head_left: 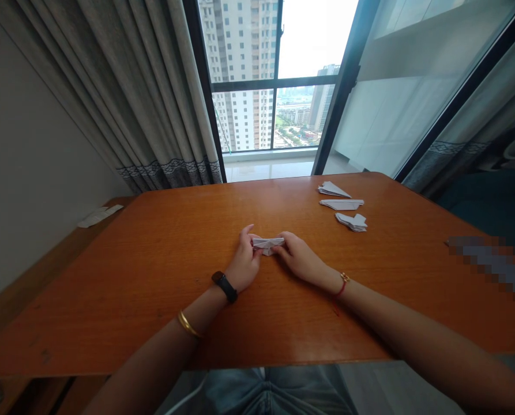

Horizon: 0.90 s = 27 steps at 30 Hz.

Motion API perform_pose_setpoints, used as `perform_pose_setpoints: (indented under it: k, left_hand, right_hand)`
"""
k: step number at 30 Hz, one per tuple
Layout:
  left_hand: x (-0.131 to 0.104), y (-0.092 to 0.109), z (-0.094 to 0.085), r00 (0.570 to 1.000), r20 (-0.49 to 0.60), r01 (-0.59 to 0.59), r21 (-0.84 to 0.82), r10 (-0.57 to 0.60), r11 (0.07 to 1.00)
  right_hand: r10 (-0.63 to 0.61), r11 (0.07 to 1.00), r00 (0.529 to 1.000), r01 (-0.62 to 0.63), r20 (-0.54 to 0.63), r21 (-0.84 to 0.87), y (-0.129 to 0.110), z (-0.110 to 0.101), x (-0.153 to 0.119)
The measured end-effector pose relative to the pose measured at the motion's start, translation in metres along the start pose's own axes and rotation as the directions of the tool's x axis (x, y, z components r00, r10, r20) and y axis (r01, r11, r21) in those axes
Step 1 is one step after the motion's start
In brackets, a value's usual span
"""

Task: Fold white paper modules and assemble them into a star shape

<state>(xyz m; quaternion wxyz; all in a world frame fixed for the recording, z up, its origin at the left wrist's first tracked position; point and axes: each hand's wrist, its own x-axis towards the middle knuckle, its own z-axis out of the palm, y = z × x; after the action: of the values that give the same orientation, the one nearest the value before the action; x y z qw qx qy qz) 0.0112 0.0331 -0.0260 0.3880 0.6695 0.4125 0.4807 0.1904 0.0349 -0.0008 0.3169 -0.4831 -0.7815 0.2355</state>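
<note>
A small piece of folded white paper (267,244) with several creases is held between my two hands, just above or on the wooden table. My left hand (245,258) grips its left end, with the index finger raised away from the paper. At the other end, my right hand (298,253) pinches the paper between thumb and fingers. Parts of both ends are covered by my fingers. To the right and farther back lie a pointed folded paper (333,189), a long flat folded paper (342,204) and a bulkier folded paper (351,222).
The brown wooden table (162,253) spreads around my hands. A blurred, pixelated object (491,262) lies at its right edge. White paper (100,215) rests on a ledge at the left. Grey curtains (153,104) and a window (278,86) stand beyond the table.
</note>
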Motion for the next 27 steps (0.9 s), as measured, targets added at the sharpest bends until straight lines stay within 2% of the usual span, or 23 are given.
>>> perform_pose_setpoints:
  k: [2,6,8,11,14,16,18,21,24,27]
  left_hand:
    - [0.002,0.002,-0.005,0.999,0.014,0.032,0.012,-0.032,0.999]
    - [0.005,0.011,-0.013,0.992,0.072,0.087,0.212,-0.105,0.973]
    - [0.006,0.014,-0.014,0.990,0.067,0.103,0.253,-0.124,0.962]
    - [0.005,0.018,-0.013,0.985,0.069,0.145,0.189,-0.160,0.971]
    - [0.002,0.024,-0.011,0.975,0.125,0.176,0.068,-0.184,0.982]
    - [0.001,0.027,-0.012,0.974,0.142,0.179,0.011,-0.179,0.984]
    - [0.001,0.029,-0.013,0.977,0.108,0.183,0.034,-0.186,0.982]
    - [0.001,0.028,-0.014,0.978,0.045,0.202,0.061,-0.205,0.977]
    - [0.001,0.026,-0.012,0.972,0.046,0.231,-0.072,-0.228,0.970]
    - [0.001,0.030,-0.009,0.968,0.092,0.243,-0.119,-0.233,0.963]
  right_hand:
    - [0.003,1.000,1.000,-0.003,0.007,0.016,0.001,-0.002,0.001]
    - [0.014,0.998,0.999,-0.016,0.033,0.062,0.000,-0.003,0.001]
    - [0.008,0.993,0.999,-0.012,0.035,0.114,-0.001,-0.003,0.001]
    - [0.007,0.990,1.000,-0.010,0.017,0.141,-0.001,-0.005,0.001]
    - [0.039,0.991,0.999,-0.039,0.008,0.129,0.001,-0.008,0.002]
    - [0.056,0.986,0.998,-0.059,0.028,0.154,0.003,-0.011,0.002]
    - [0.065,0.974,0.995,-0.080,0.075,0.214,0.004,-0.013,0.002]
    - [0.099,0.896,0.976,-0.173,0.195,0.408,0.002,-0.014,0.001]
    - [0.122,0.786,0.962,-0.244,0.244,0.568,-0.003,-0.015,0.002]
    - [0.157,0.817,0.967,-0.240,0.199,0.525,-0.005,-0.024,0.006]
